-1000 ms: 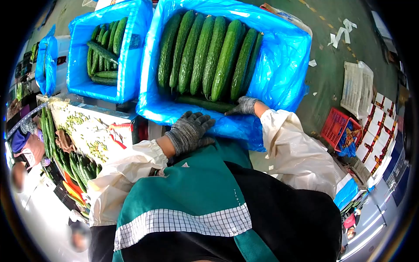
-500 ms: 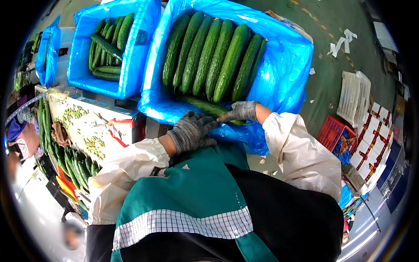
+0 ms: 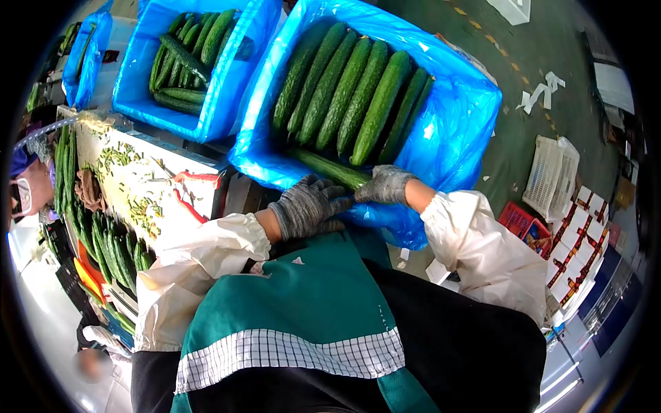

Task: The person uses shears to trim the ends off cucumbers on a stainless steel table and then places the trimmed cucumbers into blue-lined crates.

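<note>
A blue-lined crate (image 3: 451,141) holds a row of long green cucumbers (image 3: 348,93) lying side by side. One cucumber (image 3: 327,167) lies crosswise in front of them, along the crate's near wall. My right hand (image 3: 387,186), in a grey knit glove, is closed over the right end of that cucumber and hides its tip. My left hand (image 3: 306,208), gloved the same way, rests on the near rim of the blue liner. Its fingers stretch forward and the thumb stands apart, just below the crosswise cucumber.
Left of the crate stands a second blue-lined crate (image 3: 124,89) with cucumbers. Nearer on the left, a white work surface (image 3: 144,182) carries green scraps, a red-handled tool (image 3: 189,199) and more cucumbers. On the right are a white basket (image 3: 551,179), a red basket (image 3: 520,224) and stacked white boxes (image 3: 571,251).
My right hand now wraps over the cucumber's right end, which stuck out past it before. My left hand keeps much the same pose. The whole view has shifted slightly.
</note>
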`<control>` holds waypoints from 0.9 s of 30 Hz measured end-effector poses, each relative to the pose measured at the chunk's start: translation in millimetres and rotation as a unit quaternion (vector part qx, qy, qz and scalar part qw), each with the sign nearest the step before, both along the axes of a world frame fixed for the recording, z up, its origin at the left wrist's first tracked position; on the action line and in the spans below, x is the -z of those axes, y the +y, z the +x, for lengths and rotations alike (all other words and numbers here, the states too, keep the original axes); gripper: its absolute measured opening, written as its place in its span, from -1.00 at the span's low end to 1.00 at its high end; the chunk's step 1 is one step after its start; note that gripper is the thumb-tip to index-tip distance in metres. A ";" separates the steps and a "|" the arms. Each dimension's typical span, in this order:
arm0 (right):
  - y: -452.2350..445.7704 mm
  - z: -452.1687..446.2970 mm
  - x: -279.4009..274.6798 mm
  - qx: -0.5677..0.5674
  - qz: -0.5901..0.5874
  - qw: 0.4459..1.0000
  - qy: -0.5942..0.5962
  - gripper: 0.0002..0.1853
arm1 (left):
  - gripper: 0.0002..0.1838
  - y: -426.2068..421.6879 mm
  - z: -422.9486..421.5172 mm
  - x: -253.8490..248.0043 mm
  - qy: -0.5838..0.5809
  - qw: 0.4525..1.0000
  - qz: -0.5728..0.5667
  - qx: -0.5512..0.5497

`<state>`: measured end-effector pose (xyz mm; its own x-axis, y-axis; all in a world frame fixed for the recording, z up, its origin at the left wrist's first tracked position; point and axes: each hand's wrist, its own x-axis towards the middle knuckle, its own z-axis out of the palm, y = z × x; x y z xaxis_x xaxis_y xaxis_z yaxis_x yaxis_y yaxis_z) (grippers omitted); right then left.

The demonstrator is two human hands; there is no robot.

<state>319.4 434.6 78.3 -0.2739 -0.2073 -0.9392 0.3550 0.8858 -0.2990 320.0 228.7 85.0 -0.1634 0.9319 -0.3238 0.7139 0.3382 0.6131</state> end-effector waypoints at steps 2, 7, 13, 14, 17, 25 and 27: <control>4.5 7.4 -16.8 0.004 0.008 1.000 0.011 -0.32 | -0.52 -8.5 2.2 2.4 0.019 0.994 0.100 -0.051; 23.7 34.1 -68.0 -0.012 0.089 0.996 0.025 -0.28 | -0.69 -28.0 -5.0 -9.4 -0.019 0.966 0.193 -0.170; 33.7 73.6 -121.4 -0.001 0.104 0.988 0.117 -0.22 | -0.74 -34.3 -7.9 -32.7 -0.395 0.745 0.134 -0.520; 35.8 79.1 -125.3 0.000 0.106 0.987 0.120 -0.22 | -0.74 -35.3 -8.8 -34.7 -0.394 0.746 0.136 -0.519; 41.9 88.1 -139.7 0.111 0.078 0.975 0.177 -0.13 | -0.76 -41.1 -14.8 -36.5 -0.396 0.808 0.103 -0.423; 39.9 81.2 -108.2 0.243 -0.137 0.913 0.298 -0.20 | 0.22 -16.4 -25.1 -36.8 -0.632 0.637 0.225 -0.380; 32.1 73.4 -93.0 0.309 -0.249 0.882 0.255 -0.31 | 0.12 -17.1 -27.6 -41.4 -0.635 0.591 0.255 -0.428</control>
